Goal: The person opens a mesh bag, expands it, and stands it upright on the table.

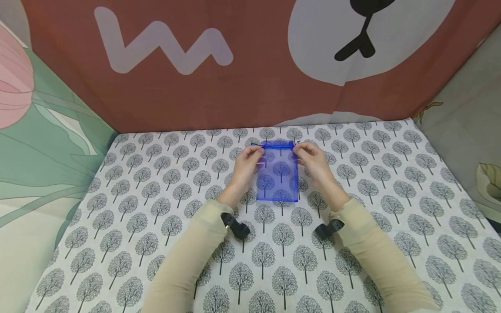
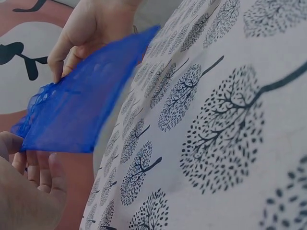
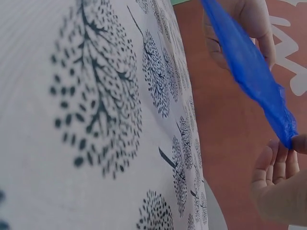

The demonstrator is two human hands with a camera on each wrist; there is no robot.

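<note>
A sheer blue drawstring pouch [image 1: 277,174] hangs flat between the two hands, its gathered top edge toward the back wall. My left hand [image 1: 246,163] pinches the upper left corner between thumb and fingers. At the upper right corner, my right hand [image 1: 313,161] pinches the pouch the same way. Short dark cord ends stick out by both hands. In the left wrist view the blue fabric [image 2: 81,110] stretches from the left hand [image 2: 31,187] to the right. The right wrist view shows the pouch [image 3: 252,72] nearly edge-on, with the right hand [image 3: 280,184] at its lower end.
A white cloth with black tree prints covers the table [image 1: 172,261]. Behind it rises a reddish-brown printed backdrop [image 1: 195,100], with a floral curtain [image 1: 51,152] at the left and a grey one [image 1: 465,87] at the right. Black wrist cameras [image 1: 238,228] sit on both sleeves.
</note>
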